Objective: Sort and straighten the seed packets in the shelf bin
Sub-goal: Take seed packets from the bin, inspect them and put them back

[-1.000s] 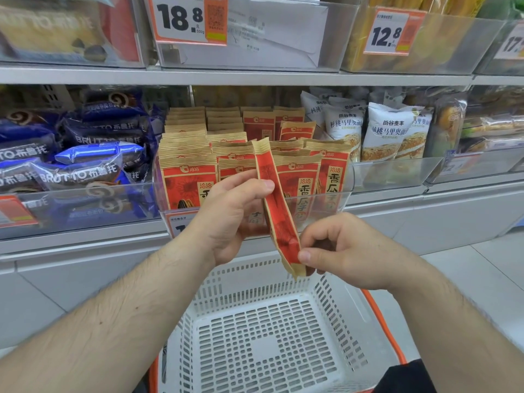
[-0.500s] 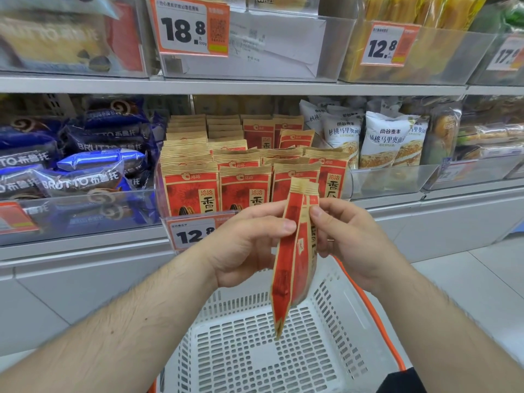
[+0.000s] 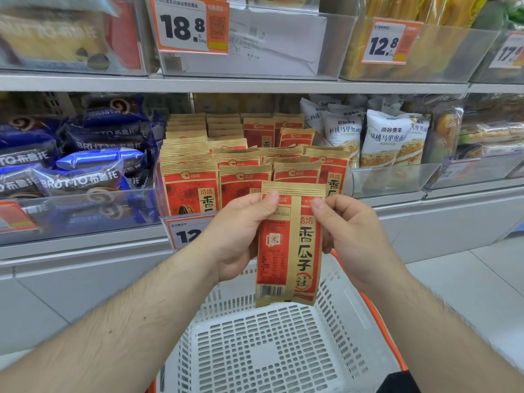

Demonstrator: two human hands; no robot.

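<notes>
The held seed packet (image 3: pixel 289 245) hangs upright in front of the shelf bin (image 3: pixel 170 199), above the white basket (image 3: pixel 263 347), its back panel with barcode facing the camera. It is a flat red and kraft-brown pouch with a crimped top seal, uncreased. The left hand (image 3: pixel 238 236) pinches its upper left edge; the right hand (image 3: pixel 348 234) pinches the upper right edge. The step in hand appears to be orienting one packet before reinsertion. The next move likely calls for turning its front outward and seating it upright among the binned seed packets (image 3: pixel 243 165), whose rear rows lean unevenly.
</notes>
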